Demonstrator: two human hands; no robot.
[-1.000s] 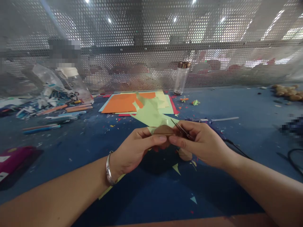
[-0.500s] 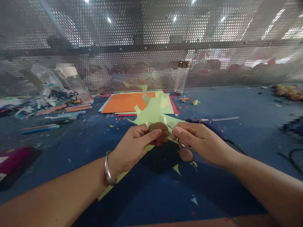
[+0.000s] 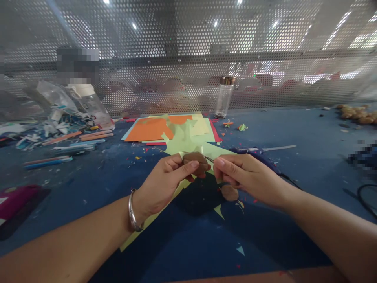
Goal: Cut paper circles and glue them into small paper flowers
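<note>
My left hand (image 3: 166, 182) pinches a brown round paper piece (image 3: 194, 158) together with a light green cut sheet (image 3: 188, 139) that trails away from me and down under my wrist. My right hand (image 3: 244, 177) is closed just right of the brown piece, with the thin blade of small scissors (image 3: 208, 158) poking out from its fingers toward the paper. A second brown round piece (image 3: 229, 192) lies on the blue table (image 3: 309, 133) below my right hand. A metal bangle sits on my left wrist.
Behind the hands lies a stack of coloured sheets with an orange sheet (image 3: 147, 129) on top, then a glass bottle (image 3: 224, 98) by a perforated metal screen (image 3: 188, 59). Pens (image 3: 47, 161) and plastic bags lie left, a magenta object (image 3: 14, 198) near left, a black cable (image 3: 365, 196) right. Paper scraps are scattered about.
The green sheet rose and flapped up, then dropped back toward the table. The scissors, plainly seen in my right hand a second ago, are now mostly hidden. Both hands stayed close together.
</note>
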